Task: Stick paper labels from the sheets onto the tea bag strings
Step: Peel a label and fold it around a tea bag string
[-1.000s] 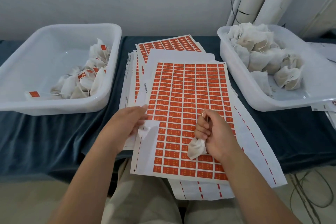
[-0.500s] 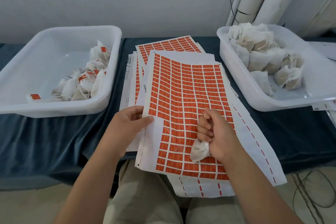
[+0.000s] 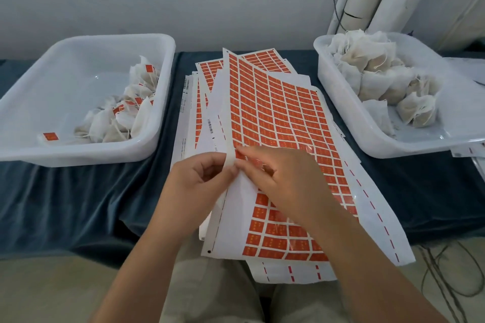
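As the sheet (image 3: 275, 118) is thin and floppy, my left hand (image 3: 199, 181) pinches its edge; whether my right hand (image 3: 286, 181) grips, I cannot tell.

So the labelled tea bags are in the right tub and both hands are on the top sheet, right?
No, the head view shows the labelled tea bags in the left tub; left hand and right hand are on the top sheet.

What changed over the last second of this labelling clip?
The left hand now pinches the left edge of the top label sheet and has lifted it, curling the sheet up. The right hand moved left to that edge; its tea bag is out of sight. The left bin and right bin stayed put.
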The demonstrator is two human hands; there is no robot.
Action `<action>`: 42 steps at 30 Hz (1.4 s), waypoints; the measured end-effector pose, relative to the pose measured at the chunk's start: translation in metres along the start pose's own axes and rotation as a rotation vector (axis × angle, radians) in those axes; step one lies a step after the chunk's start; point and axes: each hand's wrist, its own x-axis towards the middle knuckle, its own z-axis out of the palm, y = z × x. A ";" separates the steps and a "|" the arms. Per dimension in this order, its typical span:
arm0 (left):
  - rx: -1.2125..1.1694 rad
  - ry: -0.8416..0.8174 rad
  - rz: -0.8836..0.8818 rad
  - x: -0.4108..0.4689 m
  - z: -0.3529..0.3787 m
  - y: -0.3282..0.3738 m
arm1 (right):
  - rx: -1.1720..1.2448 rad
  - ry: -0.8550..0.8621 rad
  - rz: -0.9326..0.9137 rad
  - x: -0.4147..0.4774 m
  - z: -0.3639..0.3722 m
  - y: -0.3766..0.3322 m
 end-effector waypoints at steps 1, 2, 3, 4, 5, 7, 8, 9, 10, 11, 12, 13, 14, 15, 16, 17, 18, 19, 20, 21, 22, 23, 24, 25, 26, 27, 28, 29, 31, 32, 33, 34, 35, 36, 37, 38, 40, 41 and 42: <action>0.023 0.001 0.014 0.000 -0.001 -0.001 | -0.060 -0.012 -0.039 -0.001 -0.001 0.001; 0.051 0.003 0.028 -0.001 -0.001 -0.002 | -0.115 -0.018 -0.088 -0.001 -0.002 0.003; 0.078 0.006 0.038 -0.001 -0.001 -0.002 | -0.163 -0.011 -0.149 -0.001 -0.003 0.004; 0.105 0.008 0.045 -0.001 -0.001 -0.003 | -0.202 0.007 -0.211 0.000 -0.003 0.006; 0.134 0.009 0.052 -0.002 -0.001 -0.003 | -0.229 0.025 -0.263 0.002 -0.003 0.007; 0.200 0.006 0.062 -0.002 -0.001 -0.003 | -0.254 0.037 -0.341 0.005 -0.005 0.009; 0.228 0.005 0.067 -0.002 -0.001 -0.004 | -0.255 0.037 -0.366 0.006 -0.007 0.009; 0.248 0.004 0.069 -0.002 -0.001 -0.003 | -0.256 0.038 -0.383 0.007 -0.007 0.009; 0.263 0.003 0.073 -0.002 -0.001 -0.003 | -0.257 0.041 -0.394 0.008 -0.008 0.010; 0.275 0.003 0.078 -0.003 -0.001 -0.002 | -0.252 0.047 -0.400 0.009 -0.008 0.010; 0.282 0.002 0.086 -0.003 -0.001 -0.002 | -0.241 0.055 -0.398 0.009 -0.007 0.011; 0.284 0.001 0.090 -0.004 -0.001 -0.002 | -0.229 0.063 -0.392 0.008 -0.005 0.012; 0.281 -0.001 0.092 -0.004 -0.001 -0.002 | -0.220 0.073 -0.386 0.007 -0.004 0.012; 0.275 -0.002 0.092 -0.004 -0.001 -0.002 | -0.212 0.081 -0.375 0.006 -0.003 0.013; 0.270 -0.002 0.090 -0.004 -0.001 -0.003 | -0.207 0.086 -0.352 0.006 -0.002 0.013; 0.265 -0.001 0.083 -0.004 -0.002 -0.004 | -0.205 0.094 -0.323 0.006 -0.002 0.013; 0.261 0.003 0.074 -0.004 -0.002 -0.005 | -0.201 0.111 -0.295 0.006 -0.002 0.014; 0.257 0.010 0.065 -0.003 -0.002 -0.006 | -0.194 0.130 -0.268 0.006 -0.004 0.015; 0.257 0.016 0.062 -0.003 -0.002 -0.006 | -0.181 0.134 -0.248 0.006 -0.005 0.015; 0.264 0.017 0.067 -0.004 -0.002 -0.006 | -0.167 0.119 -0.239 0.006 -0.007 0.015; 0.276 0.015 0.076 -0.004 -0.002 -0.005 | -0.156 0.088 -0.248 0.006 -0.008 0.014; 0.290 0.013 0.087 -0.004 -0.002 -0.004 | -0.155 0.052 -0.271 0.006 -0.008 0.012; 0.304 0.010 0.097 -0.005 -0.002 -0.004 | -0.163 0.020 -0.299 0.007 -0.007 0.011; 0.318 0.007 0.107 -0.004 -0.001 -0.003 | -0.178 -0.003 -0.327 0.008 -0.007 0.009; 0.331 0.004 0.115 -0.004 -0.001 -0.003 | -0.197 -0.023 -0.348 0.009 -0.008 0.008; 0.341 0.001 0.119 -0.004 -0.001 -0.003 | -0.221 -0.044 -0.363 0.011 -0.009 0.008; 0.350 -0.002 0.118 -0.003 -0.001 -0.003 | -0.246 -0.066 -0.373 0.013 -0.010 0.009; 0.358 -0.006 0.107 -0.003 -0.001 -0.004 | -0.266 -0.082 -0.383 0.015 -0.012 0.009; 0.366 -0.019 0.081 -0.004 -0.001 -0.005 | -0.287 -0.085 -0.403 0.016 -0.013 0.011; 0.358 -0.026 0.074 -0.004 -0.002 -0.004 | -0.289 -0.072 -0.408 0.016 -0.013 0.011; 0.346 -0.032 0.071 -0.005 -0.002 -0.004 | -0.283 -0.054 -0.409 0.016 -0.011 0.011; 0.334 -0.036 0.069 -0.005 -0.003 -0.003 | -0.271 -0.033 -0.402 0.015 -0.009 0.011; 0.319 -0.038 0.066 -0.005 -0.003 -0.002 | -0.252 -0.014 -0.384 0.014 -0.006 0.011; 0.299 -0.039 0.059 -0.005 -0.003 -0.002 | -0.229 0.001 -0.356 0.013 -0.005 0.011; 0.277 -0.040 0.048 -0.006 -0.003 -0.001 | -0.202 0.016 -0.324 0.012 -0.003 0.011; 0.257 -0.044 0.035 -0.006 -0.002 -0.001 | -0.173 0.029 -0.292 0.011 -0.002 0.011; 0.231 -0.042 0.023 -0.007 -0.001 -0.001 | -0.120 0.051 -0.222 0.010 0.000 0.011; 0.225 -0.038 0.021 -0.008 -0.001 -0.001 | -0.079 0.059 -0.174 0.009 0.001 0.012; 0.222 -0.030 0.022 -0.008 -0.001 -0.002 | -0.019 0.065 -0.112 0.009 0.002 0.012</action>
